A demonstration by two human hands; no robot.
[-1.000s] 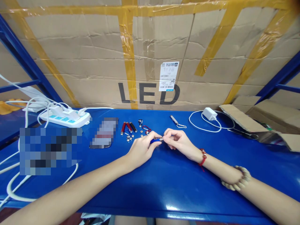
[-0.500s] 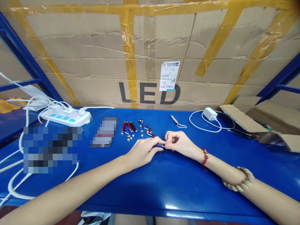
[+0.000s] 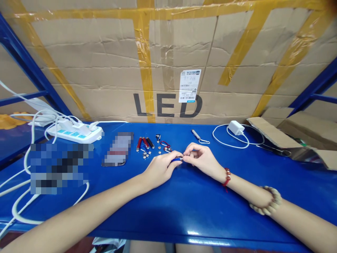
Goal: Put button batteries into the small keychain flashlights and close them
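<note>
My left hand [image 3: 161,168] grips a small blue mini flashlight [image 3: 177,159] between thumb and fingers, just above the table. At its silver end my right hand [image 3: 202,160] pinches with thumb and forefinger; the fingers hide whatever small part is there. Beyond my left hand lie red carabiner clips [image 3: 165,144]. Two red flashlight tubes [image 3: 142,143] and a black one [image 3: 150,142] lie side by side to their left. Several button cells [image 3: 146,154] are scattered near them. A silver flashlight with a carabiner [image 3: 195,134] lies farther back on the right.
On the blue table [image 3: 168,211], a phone [image 3: 118,149] and a white power strip [image 3: 76,131] with cables lie at the left. A white charger [image 3: 235,128] with its cable sits at the back right, near an open cardboard box [image 3: 297,131]. A big LED carton [image 3: 105,70] stands behind.
Both hands have risen slightly with the blue flashlight. My right fingers have shifted a little at its silver end, with the other fingers more opened out.
</note>
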